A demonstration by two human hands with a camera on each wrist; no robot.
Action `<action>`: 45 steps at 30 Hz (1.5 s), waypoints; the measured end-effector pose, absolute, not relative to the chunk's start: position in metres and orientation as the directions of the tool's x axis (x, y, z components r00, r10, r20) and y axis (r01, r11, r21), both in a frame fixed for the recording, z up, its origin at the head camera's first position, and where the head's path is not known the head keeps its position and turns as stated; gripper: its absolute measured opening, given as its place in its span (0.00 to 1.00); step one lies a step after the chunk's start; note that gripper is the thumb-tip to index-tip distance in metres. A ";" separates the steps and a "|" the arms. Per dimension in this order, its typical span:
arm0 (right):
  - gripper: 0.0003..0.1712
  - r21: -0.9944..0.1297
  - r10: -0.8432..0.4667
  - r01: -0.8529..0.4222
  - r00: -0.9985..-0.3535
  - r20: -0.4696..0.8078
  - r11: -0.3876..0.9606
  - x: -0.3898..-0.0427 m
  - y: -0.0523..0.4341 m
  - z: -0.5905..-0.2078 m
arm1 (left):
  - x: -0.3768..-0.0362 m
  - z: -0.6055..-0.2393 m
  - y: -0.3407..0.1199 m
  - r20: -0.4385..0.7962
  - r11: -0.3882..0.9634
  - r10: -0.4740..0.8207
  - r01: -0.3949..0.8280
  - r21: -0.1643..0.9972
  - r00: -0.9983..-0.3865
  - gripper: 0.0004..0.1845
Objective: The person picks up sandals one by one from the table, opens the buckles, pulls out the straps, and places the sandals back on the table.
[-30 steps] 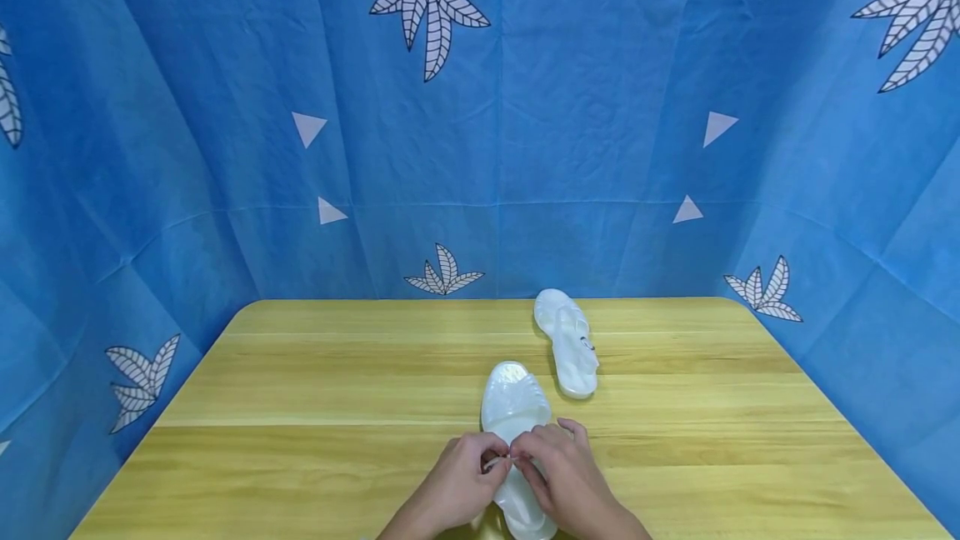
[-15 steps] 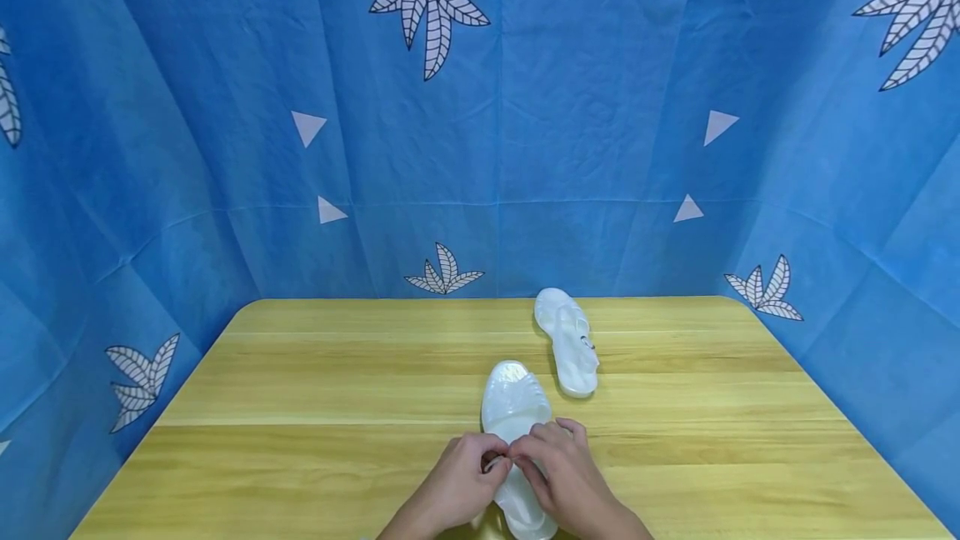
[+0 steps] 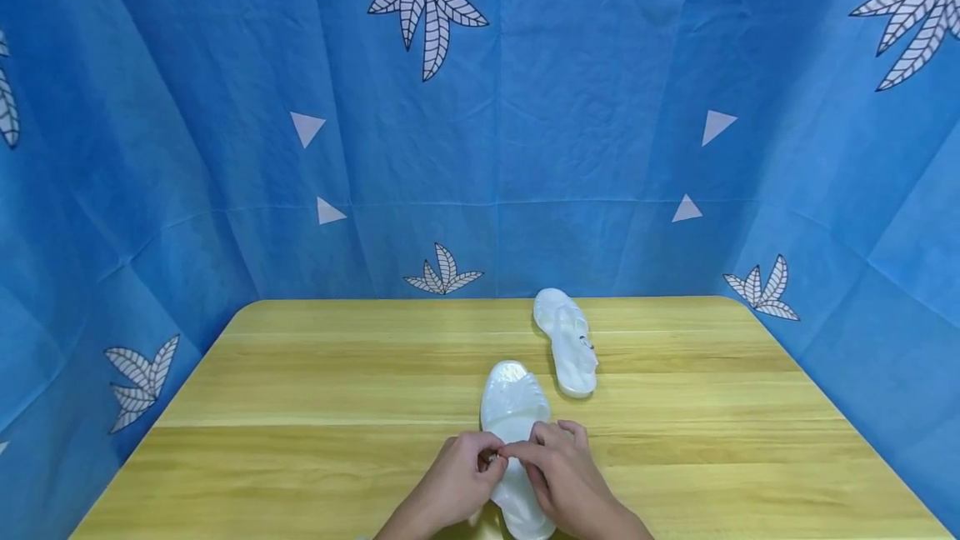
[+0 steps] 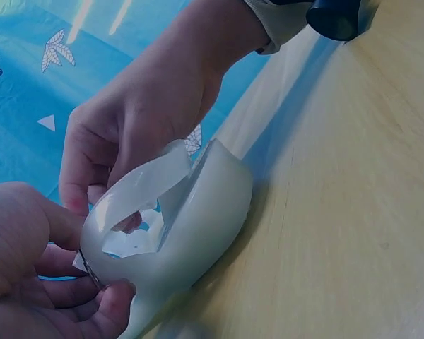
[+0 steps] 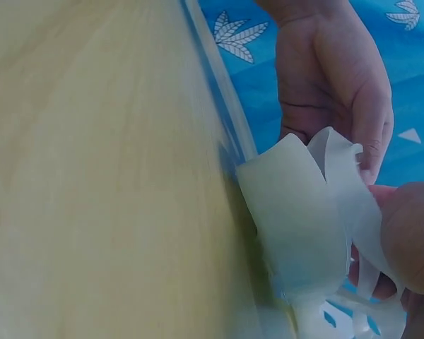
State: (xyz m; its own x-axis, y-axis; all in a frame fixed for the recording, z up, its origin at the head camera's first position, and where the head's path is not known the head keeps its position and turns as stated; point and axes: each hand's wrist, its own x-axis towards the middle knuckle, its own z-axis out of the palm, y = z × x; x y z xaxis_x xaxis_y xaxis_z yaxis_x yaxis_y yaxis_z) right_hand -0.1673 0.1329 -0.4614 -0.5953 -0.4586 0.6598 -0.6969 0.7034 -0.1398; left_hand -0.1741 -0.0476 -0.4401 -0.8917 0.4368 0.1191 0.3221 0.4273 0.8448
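Sandal strap work occupies both hands at the near edge of a wooden table (image 3: 315, 382): a translucent white sandal (image 3: 510, 407) lies at 6 o'clock on the tabletop, toe pointing away from the person, heel toward them. The left hand (image 3: 453, 486) pinches the strap's small metal buckle (image 4: 90, 272) between thumb and fingertips, while the right hand (image 3: 562, 473) grips the loose strap end (image 4: 152, 180) just beside it, fingers curled over the sandal's heel part. The two hands meet above the shoe, touching or nearly so.

Judging by the grips, the step in hand looks like working the strap at its buckle; whether it is being fastened or undone cannot be told. The next move would likely call for a fine, steady pull with the right fingers while the left holds the buckle firm.

A second white sandal (image 3: 567, 342) rests at about 1 o'clock from the first, well apart, near the table's far edge. Blue cloth (image 3: 600, 107) printed with leaves and triangles hangs behind and to both sides.
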 end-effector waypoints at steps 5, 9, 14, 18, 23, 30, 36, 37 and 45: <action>0.19 -0.157 -0.437 -0.689 -0.602 0.668 0.708 -0.169 0.133 -0.461 | -0.174 -0.441 -0.047 0.089 0.417 0.439 0.291 0.861 -0.894 0.06; 0.17 -0.169 -0.423 -0.679 -0.612 0.668 0.715 -0.169 0.135 -0.459 | -0.174 -0.441 -0.047 0.072 0.420 0.433 0.271 0.866 -0.898 0.07; 0.16 -0.170 -0.399 -0.652 -0.626 0.670 0.739 -0.170 0.136 -0.460 | -0.175 -0.442 -0.045 0.078 0.423 0.424 0.274 0.864 -0.902 0.07; 0.16 -0.173 -0.359 -0.611 -0.645 0.674 0.773 -0.170 0.134 -0.460 | -0.174 -0.442 -0.045 0.079 0.428 0.424 0.276 0.861 -0.902 0.07; 0.16 -0.175 -0.313 -0.562 -0.663 0.681 0.809 -0.168 0.130 -0.459 | -0.173 -0.440 -0.045 0.061 0.434 0.429 0.265 0.861 -0.901 0.08; 0.15 -0.209 -0.243 -0.507 -0.684 0.688 0.836 -0.167 0.124 -0.460 | -0.173 -0.440 -0.045 0.076 0.453 0.434 0.291 0.843 -0.898 0.08; 0.12 -0.275 -0.128 -0.403 -0.733 0.668 0.873 -0.170 0.135 -0.458 | -0.174 -0.442 -0.045 0.073 0.452 0.438 0.289 0.844 -0.896 0.05; 0.12 -0.301 -0.095 -0.376 -0.748 0.657 0.876 -0.171 0.138 -0.457 | -0.174 -0.442 -0.045 0.070 0.450 0.436 0.285 0.847 -0.897 0.05; 0.13 -0.408 -0.082 -0.341 -0.842 0.533 0.847 -0.175 0.149 -0.450 | -0.173 -0.444 -0.045 0.082 0.417 0.426 0.276 0.866 -0.901 0.07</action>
